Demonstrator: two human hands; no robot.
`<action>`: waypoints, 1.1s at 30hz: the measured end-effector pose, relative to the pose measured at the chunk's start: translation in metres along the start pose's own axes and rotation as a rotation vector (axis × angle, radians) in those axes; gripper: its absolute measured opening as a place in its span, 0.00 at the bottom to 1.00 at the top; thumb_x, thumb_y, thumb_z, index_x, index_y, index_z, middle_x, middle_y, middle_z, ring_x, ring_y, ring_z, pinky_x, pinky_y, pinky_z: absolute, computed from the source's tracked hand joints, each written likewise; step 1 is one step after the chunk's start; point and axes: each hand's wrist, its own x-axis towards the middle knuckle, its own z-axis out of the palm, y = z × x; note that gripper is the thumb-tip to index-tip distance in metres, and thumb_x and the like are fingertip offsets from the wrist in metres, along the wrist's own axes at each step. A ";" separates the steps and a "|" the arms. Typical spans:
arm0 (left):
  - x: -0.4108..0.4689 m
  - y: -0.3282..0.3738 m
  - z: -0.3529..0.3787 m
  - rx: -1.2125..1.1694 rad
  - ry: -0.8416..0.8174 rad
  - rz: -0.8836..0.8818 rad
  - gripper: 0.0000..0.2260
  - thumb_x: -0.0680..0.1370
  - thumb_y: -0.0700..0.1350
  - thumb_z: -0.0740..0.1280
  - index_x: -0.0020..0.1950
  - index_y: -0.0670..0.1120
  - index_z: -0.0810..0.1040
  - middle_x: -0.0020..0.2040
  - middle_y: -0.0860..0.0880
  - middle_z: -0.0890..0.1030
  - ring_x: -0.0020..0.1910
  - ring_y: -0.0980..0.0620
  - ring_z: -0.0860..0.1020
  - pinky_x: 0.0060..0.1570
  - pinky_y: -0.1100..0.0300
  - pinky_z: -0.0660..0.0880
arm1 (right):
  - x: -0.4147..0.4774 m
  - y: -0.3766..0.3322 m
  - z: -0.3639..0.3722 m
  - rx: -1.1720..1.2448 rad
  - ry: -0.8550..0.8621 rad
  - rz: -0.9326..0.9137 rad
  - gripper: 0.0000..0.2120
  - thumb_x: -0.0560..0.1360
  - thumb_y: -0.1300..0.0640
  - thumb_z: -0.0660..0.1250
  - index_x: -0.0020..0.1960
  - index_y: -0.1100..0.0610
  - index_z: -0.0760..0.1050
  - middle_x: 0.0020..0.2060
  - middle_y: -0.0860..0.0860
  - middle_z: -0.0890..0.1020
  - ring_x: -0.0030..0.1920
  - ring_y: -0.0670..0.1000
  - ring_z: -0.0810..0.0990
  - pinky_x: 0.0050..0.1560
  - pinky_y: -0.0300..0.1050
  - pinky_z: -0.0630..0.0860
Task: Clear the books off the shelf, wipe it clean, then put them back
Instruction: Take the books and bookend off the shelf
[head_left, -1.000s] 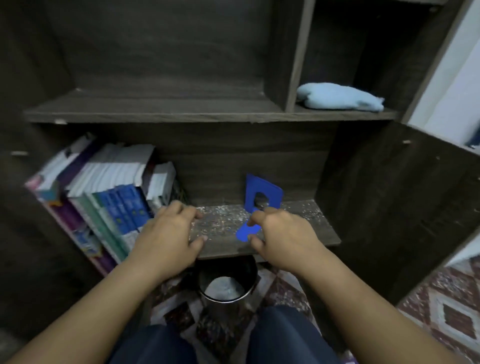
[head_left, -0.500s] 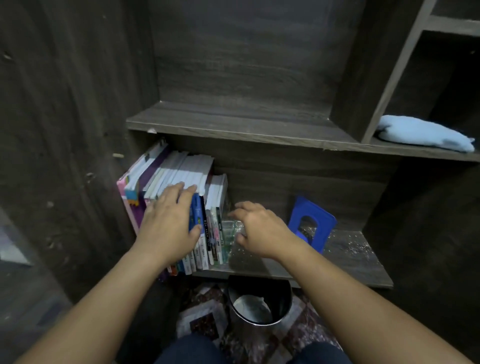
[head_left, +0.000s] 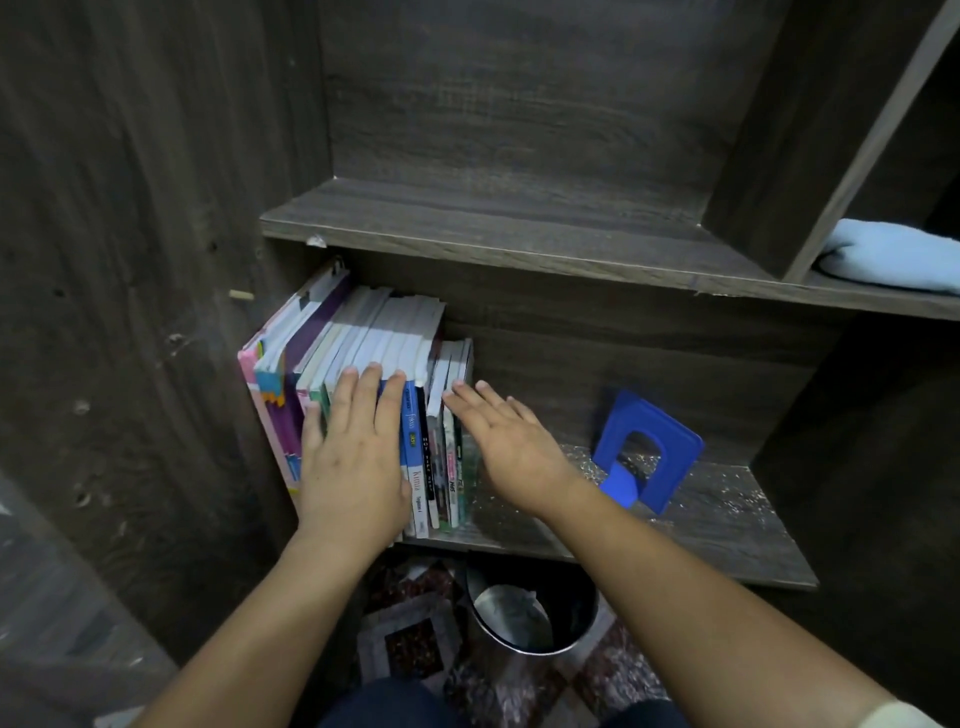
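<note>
Straight, close-set fingers (head_left: 363, 397) of the left hand (head_left: 353, 462) press flat on the spines of the books (head_left: 395, 332). The right hand (head_left: 511, 441) has straight, slightly spread fingers (head_left: 470, 402) whose tips touch the last thin book. The books stand packed and leaning, with white page edges up and coloured spines forward, at the left end of the dusty shelf (head_left: 727, 525). A blue bookend (head_left: 672, 449) stands further right on that shelf, apart from them.

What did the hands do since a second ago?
The right hand left the blue bookend and moved left to the books. The left hand went from the shelf edge onto their spines. Books, bookend and cloth stayed put.
</note>
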 end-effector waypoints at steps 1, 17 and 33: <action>0.000 0.000 0.001 0.006 0.004 0.000 0.46 0.68 0.50 0.74 0.78 0.47 0.49 0.77 0.46 0.54 0.77 0.46 0.48 0.74 0.44 0.52 | -0.001 0.003 0.003 0.000 0.021 -0.006 0.43 0.71 0.76 0.53 0.79 0.51 0.43 0.78 0.46 0.44 0.77 0.48 0.41 0.77 0.48 0.42; -0.007 0.020 0.004 -0.041 0.031 0.016 0.61 0.59 0.71 0.73 0.79 0.45 0.46 0.79 0.40 0.45 0.77 0.39 0.39 0.73 0.40 0.44 | -0.014 0.060 -0.019 -0.344 0.444 -0.138 0.10 0.68 0.66 0.58 0.43 0.61 0.78 0.43 0.59 0.83 0.51 0.58 0.83 0.61 0.62 0.73; -0.047 0.173 0.005 -0.220 -0.059 0.624 0.17 0.61 0.41 0.80 0.40 0.45 0.74 0.36 0.43 0.79 0.35 0.41 0.79 0.33 0.55 0.75 | -0.263 0.077 -0.058 -0.255 0.380 0.514 0.18 0.54 0.52 0.80 0.36 0.55 0.75 0.32 0.51 0.78 0.34 0.56 0.79 0.33 0.44 0.74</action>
